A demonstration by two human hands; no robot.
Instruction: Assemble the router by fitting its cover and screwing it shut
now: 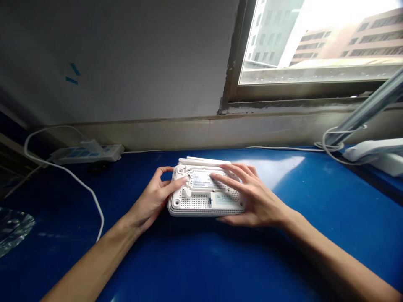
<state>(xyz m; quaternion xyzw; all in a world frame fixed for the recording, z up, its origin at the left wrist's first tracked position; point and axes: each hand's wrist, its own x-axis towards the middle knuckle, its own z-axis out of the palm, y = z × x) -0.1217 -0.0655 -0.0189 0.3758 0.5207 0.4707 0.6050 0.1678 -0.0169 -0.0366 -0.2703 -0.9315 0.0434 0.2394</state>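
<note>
In the head view, you have a white router-like device (201,205) between your two hands, over the blue tabletop (195,260), with its perforated underside toward you. I cannot tell if its lower edge touches the surface or is a little above it. Your left hand (154,195) grips the left end, and the thumb presses on the underside near a corner. Your right hand (252,193) is closed around the right end: the fingers lie across the printed label (201,178), and the thumb is at the near edge. Two slim white bars, which look like antennas (204,161), lie along the far edge. In my judgement, the main danger is a slip, because the shell looks smooth and the left hand takes only one end; if the right fingers loosen, the device could tilt and drop. The antennas could also bend at their joints, if the right fingers push on them or if this edge is set down first. The label could be scratched by a fingertip that drags on it. To your left, a white cable (83,182) makes a loose loop beside your forearm, near the power strip (88,154), so a wide sweep of the left arm could catch it and pull the plug.
</note>
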